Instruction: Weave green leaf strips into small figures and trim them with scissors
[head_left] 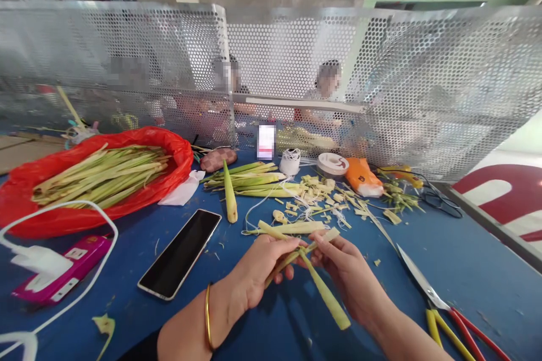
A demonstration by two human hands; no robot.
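My left hand (pixel 258 271) and my right hand (pixel 345 271) meet over the blue table (pixel 466 265), both closed on pale green leaf strips (pixel 324 290). The strips cross between my fingers; one thicker piece points down and to the right, a thinner one sticks up past my right thumb. My left wrist wears a gold bangle (pixel 208 316). More cut strips and trimmings (pixel 313 194) lie just beyond my hands.
A red bag of long leaves (pixel 101 175) sits at the left. A black phone (pixel 181 252), a pink power bank with white cable (pixel 63 271), scissors (pixel 436 299), a thread spool (pixel 290 161), a tape roll (pixel 332 164) and an orange object (pixel 362 177) are around. People sit behind the perforated metal screen (pixel 296 67).
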